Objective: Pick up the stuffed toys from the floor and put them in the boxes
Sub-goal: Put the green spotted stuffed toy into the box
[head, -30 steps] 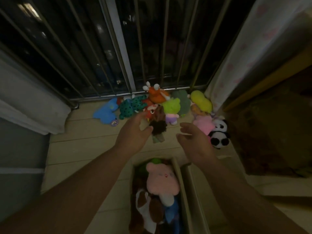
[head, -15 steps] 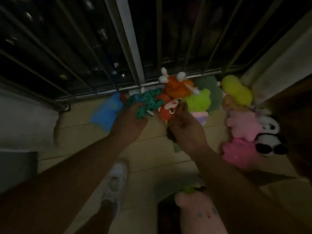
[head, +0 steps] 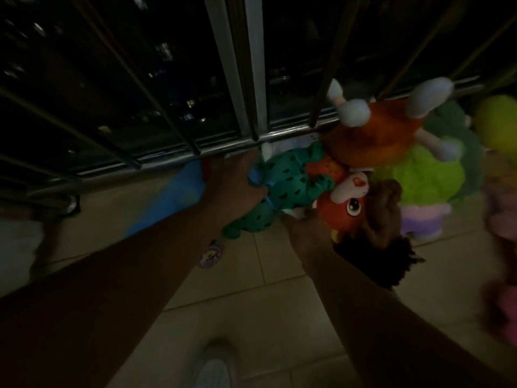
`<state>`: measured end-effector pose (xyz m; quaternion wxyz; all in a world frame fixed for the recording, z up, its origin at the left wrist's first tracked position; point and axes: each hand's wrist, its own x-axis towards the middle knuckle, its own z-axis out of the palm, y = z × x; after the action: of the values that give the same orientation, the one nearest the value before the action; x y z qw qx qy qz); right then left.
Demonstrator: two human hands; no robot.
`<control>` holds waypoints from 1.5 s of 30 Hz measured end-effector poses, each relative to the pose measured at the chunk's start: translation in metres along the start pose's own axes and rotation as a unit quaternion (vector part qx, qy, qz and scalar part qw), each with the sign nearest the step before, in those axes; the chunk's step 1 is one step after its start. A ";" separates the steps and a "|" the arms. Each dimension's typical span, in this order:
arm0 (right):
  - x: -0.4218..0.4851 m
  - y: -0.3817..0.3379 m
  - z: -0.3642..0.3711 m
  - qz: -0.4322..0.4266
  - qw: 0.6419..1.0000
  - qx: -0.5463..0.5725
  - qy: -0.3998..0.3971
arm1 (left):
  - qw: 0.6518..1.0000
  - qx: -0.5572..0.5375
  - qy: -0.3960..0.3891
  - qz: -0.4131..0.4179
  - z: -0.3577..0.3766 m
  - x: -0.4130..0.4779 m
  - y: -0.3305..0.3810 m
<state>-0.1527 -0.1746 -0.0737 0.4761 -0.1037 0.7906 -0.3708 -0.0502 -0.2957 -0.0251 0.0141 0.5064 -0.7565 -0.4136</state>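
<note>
A pile of stuffed toys lies on the tiled floor against the window bars. My left hand (head: 232, 183) grips a teal toy with dark spots (head: 282, 186) at its left side. My right hand (head: 305, 233) holds the underside of a red-orange toy with a big eye and brown mane (head: 349, 208). Behind them lie an orange toy with white limbs (head: 386, 130) and a lime-green toy with a lilac base (head: 428, 180). A blue toy (head: 173, 197) shows behind my left forearm. The boxes are out of view.
Metal window bars and a sill rail (head: 173, 161) stand right behind the pile. Blurred pink toys (head: 503, 236) and a yellow toy (head: 498, 124) lie at the right edge. My white shoe (head: 215, 371) is on the tiles at the bottom. A small purple object (head: 209, 254) lies by my left forearm.
The view has dropped closer to the pile and the boxes have left the frame. Both hands reached forward and closed on the teal and red-orange toys.
</note>
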 end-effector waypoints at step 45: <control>-0.468 -0.011 -0.380 -0.111 0.976 -0.075 -0.171 | 0.961 -0.243 0.070 -0.108 0.036 -0.526 0.329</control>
<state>-0.2241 0.2448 0.3527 0.5510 -0.2879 0.7065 -0.3381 -0.0586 0.1834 0.3708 0.1453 0.5943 -0.5710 -0.5473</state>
